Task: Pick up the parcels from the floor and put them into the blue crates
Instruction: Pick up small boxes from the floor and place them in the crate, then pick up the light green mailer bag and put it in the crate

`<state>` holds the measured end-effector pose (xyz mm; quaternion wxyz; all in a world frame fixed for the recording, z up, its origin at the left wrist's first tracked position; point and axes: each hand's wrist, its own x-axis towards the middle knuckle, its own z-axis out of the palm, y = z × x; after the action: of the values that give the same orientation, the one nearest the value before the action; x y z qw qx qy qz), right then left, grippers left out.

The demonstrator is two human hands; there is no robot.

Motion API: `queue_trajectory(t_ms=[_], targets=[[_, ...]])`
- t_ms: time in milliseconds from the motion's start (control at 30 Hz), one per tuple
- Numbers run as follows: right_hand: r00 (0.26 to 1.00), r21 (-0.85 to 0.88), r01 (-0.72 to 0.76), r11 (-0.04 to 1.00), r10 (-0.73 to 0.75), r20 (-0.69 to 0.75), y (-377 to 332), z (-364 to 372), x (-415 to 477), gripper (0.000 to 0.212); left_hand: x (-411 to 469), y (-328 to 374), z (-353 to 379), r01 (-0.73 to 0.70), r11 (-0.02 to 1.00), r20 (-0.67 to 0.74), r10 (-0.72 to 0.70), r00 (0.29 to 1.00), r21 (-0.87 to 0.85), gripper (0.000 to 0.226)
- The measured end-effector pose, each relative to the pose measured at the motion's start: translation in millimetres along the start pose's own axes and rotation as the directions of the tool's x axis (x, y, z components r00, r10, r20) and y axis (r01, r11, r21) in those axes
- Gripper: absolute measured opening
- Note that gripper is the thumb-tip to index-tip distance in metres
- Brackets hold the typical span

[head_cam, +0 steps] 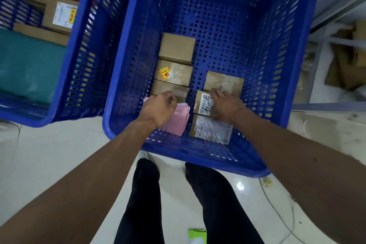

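In the head view, two blue crates stand side by side on a pale tiled floor (59, 154). The person leans over the nearer crate (170, 148), and both bare forearms reach down into it.

The parcels in this crate lie on its perforated bottom in two rows. On the left are a plain brown box (176, 48), behind it toward the person a box with a yellow and red sticker (175, 73), then a third brown box (170, 87), and nearest the front wall a pink mailer (179, 120). On the right are a taped brown box (224, 82), a box with a handwritten label (204, 103), and a box with a printed white label (211, 128).

The left hand (160, 109) sits over the far end of the pink mailer. Its fingers are curled under, and I cannot tell whether they grip the mailer or only hover above it. The right hand (225, 105) lies flat on the handwritten-label box. Its fingers are fairly straight and spread narrowly, with the tips touching the near edge of the taped brown box.

The other crate (83, 61), to the left, holds labelled cardboard boxes (59, 16) and a teal bag (29, 65). Legs in black trousers (146, 194) stand just before the nearer crate, and a green packet (197, 234) lies on the floor between the feet.
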<state>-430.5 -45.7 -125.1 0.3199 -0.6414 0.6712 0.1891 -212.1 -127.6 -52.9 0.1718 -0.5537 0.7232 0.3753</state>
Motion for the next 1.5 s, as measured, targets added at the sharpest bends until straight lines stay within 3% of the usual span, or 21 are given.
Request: queue_trajectory(t_ms=[267, 467, 667, 833, 933, 1133, 1267, 1500], targets=[[0.993, 0.01, -0.109, 0.994, 0.109, 0.045, -3.6, -33.7, -47.4, 0.054, -31.9, 8.7, -19.8, -0.01, 0.999, 0.01, 0.009, 1.0, 0.038, 0.03], [0.981, 0.114, -0.18, 0.977, 0.169, 0.096, -32.1, -52.2, -120.0, 0.046, -94.0, 13.1, -61.4, -0.059, 0.998, -0.044, 0.06, 0.997, 0.028, 0.031], [0.937, 0.288, -0.345, 0.893, 0.346, 0.048, -77.9, -67.6, -180.8, 0.043, -140.9, -11.5, -95.1, -0.123, 0.992, -0.069, 0.122, 0.99, -0.004, 0.03], [0.846, 0.466, -0.459, 0.756, 0.532, -0.031, -138.5, -56.6, -230.5, 0.042, -170.9, -33.0, -108.4, -0.235, 0.967, -0.03, 0.233, 0.972, -0.095, 0.025], [0.791, 0.546, -0.475, 0.69, 0.606, -0.078, -177.4, -34.4, -261.6, 0.039, -189.6, -42.1, -110.0, -0.358, 0.933, 0.022, 0.359, 0.933, -0.043, 0.028], [0.698, 0.619, -0.588, 0.521, 0.713, 0.065, -249.5, 31.3, -336.1, 0.041, -225.1, -53.6, -90.1, -0.518, 0.854, 0.124, 0.51, 0.851, 0.041, 0.024], [0.599, 0.667, -0.653, 0.357, 0.783, 0.167, -289.1, 88.6, -393.9, 0.042, -254.1, -52.9, -53.9, -0.62, 0.779, 0.257, 0.582, 0.771, 0.096, 0.022], [0.432, 0.693, -0.714, 0.102, 0.843, 0.321, -356.9, 207.1, -484.4, 0.04, -331.3, -59.7, 36.2, -0.702, 0.699, 0.459, 0.584, 0.67, 0.135, 0.023]])
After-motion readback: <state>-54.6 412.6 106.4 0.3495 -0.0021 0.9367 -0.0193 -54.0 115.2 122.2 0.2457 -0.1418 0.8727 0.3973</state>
